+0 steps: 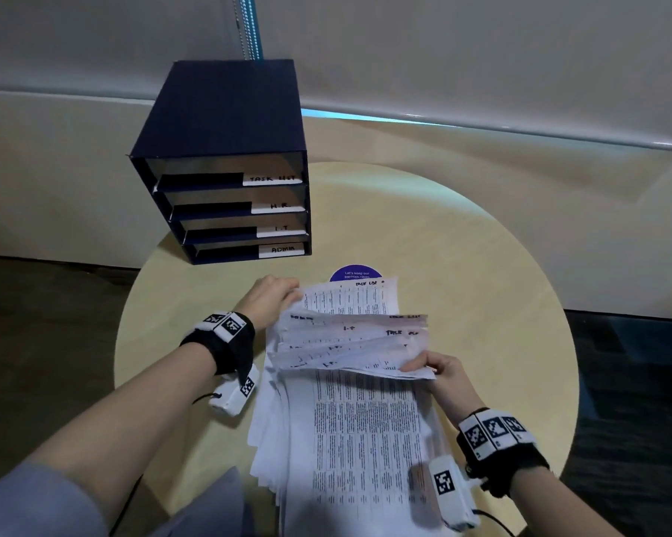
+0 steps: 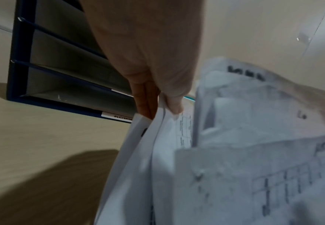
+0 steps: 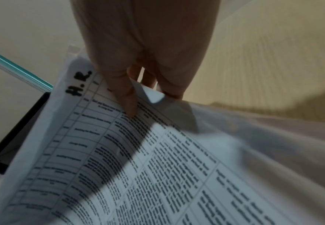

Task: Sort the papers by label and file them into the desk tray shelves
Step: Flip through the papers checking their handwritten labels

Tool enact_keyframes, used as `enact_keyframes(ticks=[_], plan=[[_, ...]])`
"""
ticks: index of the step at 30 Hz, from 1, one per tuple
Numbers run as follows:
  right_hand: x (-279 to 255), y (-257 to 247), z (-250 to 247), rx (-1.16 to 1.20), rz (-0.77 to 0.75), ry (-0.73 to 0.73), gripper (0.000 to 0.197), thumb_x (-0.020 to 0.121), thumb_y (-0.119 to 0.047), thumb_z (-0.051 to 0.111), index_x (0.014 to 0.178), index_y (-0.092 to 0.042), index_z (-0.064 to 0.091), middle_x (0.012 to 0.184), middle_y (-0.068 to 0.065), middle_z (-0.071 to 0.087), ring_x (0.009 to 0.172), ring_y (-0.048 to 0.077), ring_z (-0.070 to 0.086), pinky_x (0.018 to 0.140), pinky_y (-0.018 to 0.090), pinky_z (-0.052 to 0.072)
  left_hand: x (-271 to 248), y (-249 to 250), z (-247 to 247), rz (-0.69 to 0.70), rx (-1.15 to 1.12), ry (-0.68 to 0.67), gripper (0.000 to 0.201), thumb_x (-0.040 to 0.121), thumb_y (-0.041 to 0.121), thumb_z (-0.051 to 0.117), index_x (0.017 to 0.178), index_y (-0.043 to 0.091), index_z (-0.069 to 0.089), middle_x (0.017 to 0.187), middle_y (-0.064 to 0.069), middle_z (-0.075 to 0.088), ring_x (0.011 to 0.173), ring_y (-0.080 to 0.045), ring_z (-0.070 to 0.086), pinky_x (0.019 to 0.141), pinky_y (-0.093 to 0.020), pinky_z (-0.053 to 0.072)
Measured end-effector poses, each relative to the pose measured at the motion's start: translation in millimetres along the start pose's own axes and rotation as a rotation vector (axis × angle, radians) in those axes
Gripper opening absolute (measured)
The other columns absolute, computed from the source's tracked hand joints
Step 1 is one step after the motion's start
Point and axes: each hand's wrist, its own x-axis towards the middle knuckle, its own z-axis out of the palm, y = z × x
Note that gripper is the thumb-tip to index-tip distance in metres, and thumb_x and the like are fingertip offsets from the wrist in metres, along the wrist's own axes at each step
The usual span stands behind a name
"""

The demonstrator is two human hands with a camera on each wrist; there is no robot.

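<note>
A thick stack of printed papers (image 1: 365, 428) lies on the round wooden table (image 1: 481, 296). Its upper sheets (image 1: 349, 339) are lifted and fanned, showing handwritten labels at their top edges. My left hand (image 1: 276, 296) pinches the far left corner of the lifted sheets (image 2: 163, 118). My right hand (image 1: 435, 368) pinches the near right edge of a sheet labelled "H.R" (image 3: 76, 85). The dark blue desk tray (image 1: 225, 160) stands at the table's far left, with shelves labelled TASK LIST, H.R, I.T and ADMIN from top to bottom.
A purple round sticker (image 1: 355, 273) lies on the table just beyond the papers. A pale wall with a ledge runs behind the table. Dark carpet surrounds it. Bare tabletop shows to the right of the stack.
</note>
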Motion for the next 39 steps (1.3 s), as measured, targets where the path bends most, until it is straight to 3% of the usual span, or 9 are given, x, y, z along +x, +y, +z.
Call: enact_keyframes(ticks=[5, 9, 14, 18, 23, 28, 33, 36, 39], plan=[[8, 1, 9, -0.031, 0.034, 0.015, 0.026, 0.077, 0.015, 0.06, 0.065, -0.007, 0.067, 0.064, 0.004, 0.067, 0.062, 0.022, 0.052, 0.053, 0.029, 0.041, -5, -2, -4, 0.043, 0.079, -0.045, 0.036, 0.097, 0.021, 0.046, 0.062, 0.019, 0.042, 0.08, -0.01, 0.063, 0.082, -0.021, 0.063, 0.075, -0.035, 0.051], [10, 4, 11, -0.067, 0.04, 0.045, 0.024, 0.074, 0.015, 0.063, 0.066, -0.007, 0.067, 0.091, 0.015, 0.063, 0.069, 0.022, 0.057, 0.054, 0.02, 0.047, -9, -1, -6, 0.104, 0.087, 0.077, 0.011, 0.097, 0.023, 0.049, 0.092, 0.014, 0.053, 0.094, -0.004, 0.052, 0.075, -0.013, 0.044, 0.067, -0.029, 0.042], [9, 1, 13, -0.031, 0.07, 0.043, 0.024, 0.076, 0.015, 0.063, 0.066, -0.007, 0.067, 0.066, 0.008, 0.065, 0.051, 0.016, 0.054, 0.044, 0.02, 0.043, -18, -6, -4, 0.24, 0.164, 0.085, 0.029, 0.089, 0.019, 0.06, 0.118, 0.018, 0.065, 0.106, -0.005, 0.065, 0.09, -0.018, 0.061, 0.087, -0.035, 0.053], [13, 7, 13, -0.065, 0.004, 0.093, 0.035, 0.073, 0.016, 0.065, 0.059, -0.016, 0.069, 0.082, 0.008, 0.065, 0.078, 0.022, 0.061, 0.071, 0.025, 0.048, -24, -5, -6, 0.293, 0.017, 0.135, 0.019, 0.088, 0.019, 0.063, 0.103, 0.022, 0.073, 0.129, 0.0, 0.057, 0.112, -0.012, 0.053, 0.101, -0.03, 0.043], [19, 8, 15, -0.063, -0.008, 0.126, 0.024, 0.07, 0.014, 0.07, 0.072, -0.01, 0.075, 0.101, -0.016, 0.062, 0.105, 0.02, 0.059, 0.087, 0.024, 0.05, -36, 5, -11, 0.116, -0.399, -0.121, 0.021, 0.091, 0.011, 0.061, 0.087, 0.027, 0.073, 0.082, 0.023, 0.071, 0.078, 0.004, 0.061, 0.072, -0.008, 0.041], [27, 1, 18, -0.07, -0.033, 0.05, 0.037, 0.069, 0.014, 0.07, 0.056, -0.02, 0.074, 0.14, 0.0, 0.044, 0.123, 0.023, 0.048, 0.103, 0.045, 0.043, -36, -2, -13, 0.092, -0.528, -0.279, 0.015, 0.093, 0.012, 0.058, 0.097, 0.008, 0.072, 0.096, 0.0, 0.073, 0.084, 0.001, 0.061, 0.075, -0.009, 0.042], [27, -11, 26, 0.066, -0.022, 0.034, 0.028, 0.075, 0.025, 0.055, 0.062, 0.003, 0.065, 0.072, 0.003, 0.07, 0.06, 0.017, 0.064, 0.049, 0.019, 0.05, -29, -2, -20, 0.005, -0.511, -0.445, 0.023, 0.095, 0.027, 0.056, 0.1, 0.011, 0.071, 0.105, -0.006, 0.07, 0.092, -0.007, 0.06, 0.078, -0.019, 0.046], [24, -12, 24, 0.116, -0.008, 0.023, 0.019, 0.075, 0.024, 0.056, 0.071, 0.007, 0.063, 0.05, -0.003, 0.067, 0.048, 0.005, 0.063, 0.047, 0.014, 0.048, -19, -6, -21, -0.213, -0.642, -0.202, 0.029, 0.099, 0.035, 0.042, 0.107, 0.019, 0.065, 0.115, -0.001, 0.063, 0.108, -0.016, 0.056, 0.084, -0.023, 0.044], [28, -3, 15, 0.018, -0.012, 0.025, 0.021, 0.075, 0.018, 0.063, 0.065, 0.0, 0.069, 0.059, -0.002, 0.071, 0.059, 0.011, 0.065, 0.057, 0.017, 0.051, -4, -16, -19, -0.225, -0.194, -0.094, 0.036, 0.097, 0.021, 0.047, 0.133, 0.019, 0.049, 0.141, -0.003, 0.046, 0.127, -0.021, 0.043, 0.105, -0.036, 0.037]])
